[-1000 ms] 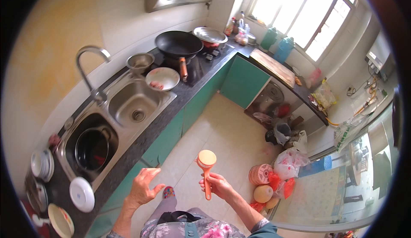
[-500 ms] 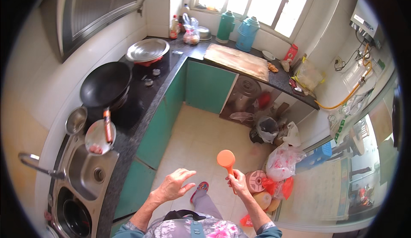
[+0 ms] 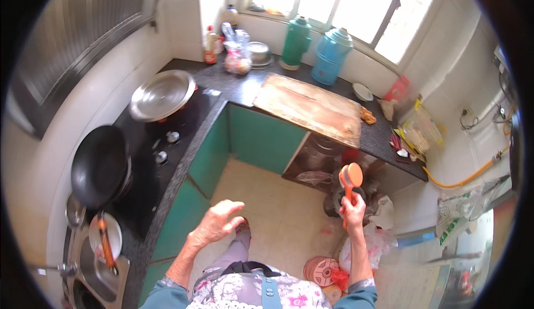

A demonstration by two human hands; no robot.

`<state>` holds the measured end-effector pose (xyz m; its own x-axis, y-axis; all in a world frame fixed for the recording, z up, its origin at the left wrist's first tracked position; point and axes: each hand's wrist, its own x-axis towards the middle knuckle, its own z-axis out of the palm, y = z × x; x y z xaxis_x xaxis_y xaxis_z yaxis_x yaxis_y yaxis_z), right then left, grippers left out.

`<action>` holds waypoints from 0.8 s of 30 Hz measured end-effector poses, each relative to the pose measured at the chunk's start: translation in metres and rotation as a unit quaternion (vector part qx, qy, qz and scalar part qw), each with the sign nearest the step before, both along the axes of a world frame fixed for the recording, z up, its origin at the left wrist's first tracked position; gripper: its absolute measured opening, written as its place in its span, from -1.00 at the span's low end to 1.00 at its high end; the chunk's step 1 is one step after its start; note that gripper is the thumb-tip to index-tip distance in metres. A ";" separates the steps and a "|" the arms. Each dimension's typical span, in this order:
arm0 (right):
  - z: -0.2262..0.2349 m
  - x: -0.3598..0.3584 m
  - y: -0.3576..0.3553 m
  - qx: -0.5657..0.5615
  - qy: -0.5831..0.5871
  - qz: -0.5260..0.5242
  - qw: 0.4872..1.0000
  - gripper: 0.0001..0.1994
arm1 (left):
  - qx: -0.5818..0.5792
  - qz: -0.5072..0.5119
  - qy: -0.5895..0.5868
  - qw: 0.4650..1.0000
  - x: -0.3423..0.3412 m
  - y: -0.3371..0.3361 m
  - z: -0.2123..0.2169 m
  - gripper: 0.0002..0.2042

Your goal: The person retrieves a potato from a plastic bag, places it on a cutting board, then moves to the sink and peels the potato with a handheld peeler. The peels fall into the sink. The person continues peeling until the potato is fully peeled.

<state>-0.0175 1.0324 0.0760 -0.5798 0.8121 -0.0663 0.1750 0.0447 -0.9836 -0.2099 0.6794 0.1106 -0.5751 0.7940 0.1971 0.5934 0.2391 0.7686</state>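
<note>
Head view: right hand (image 3: 352, 207) covers part of the orange tool (image 3: 351, 175).

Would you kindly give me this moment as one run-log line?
right hand: holding orange round-headed tool | left hand: open, holding nothing | black wok: on cooktop | wooden board: on counter

Green print marks a pale plastic bag (image 3: 464, 214) at the right of a kitchen, its characters too distorted to read. A reddish label sits on a slim bottle (image 3: 209, 47) standing on the dark tabletop (image 3: 242, 86), its print too small to make out. Pinkish-red marks show on a whitish plastic bag (image 3: 381, 243), blurred. No word or number is legible on any surface.
</note>
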 end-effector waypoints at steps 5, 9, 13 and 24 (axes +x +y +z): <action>-0.010 -0.040 0.115 0.012 0.026 -0.103 0.994 -0.76 | 0.028 0.025 -0.056 0.998 -0.085 0.075 0.002 -0.69; -0.035 -0.057 0.207 0.024 -0.023 -0.156 0.987 -0.77 | 0.028 -0.012 -0.029 0.999 -0.133 0.146 0.014 -0.69; -0.065 -0.094 0.287 0.037 -0.027 -0.177 0.983 -0.78 | 0.014 0.010 -0.008 1.000 -0.184 0.188 0.011 -0.68; -0.114 -0.155 0.449 0.264 -0.300 -0.223 0.889 -0.71 | 0.145 0.276 -0.205 0.928 -0.367 0.255 -0.004 -0.56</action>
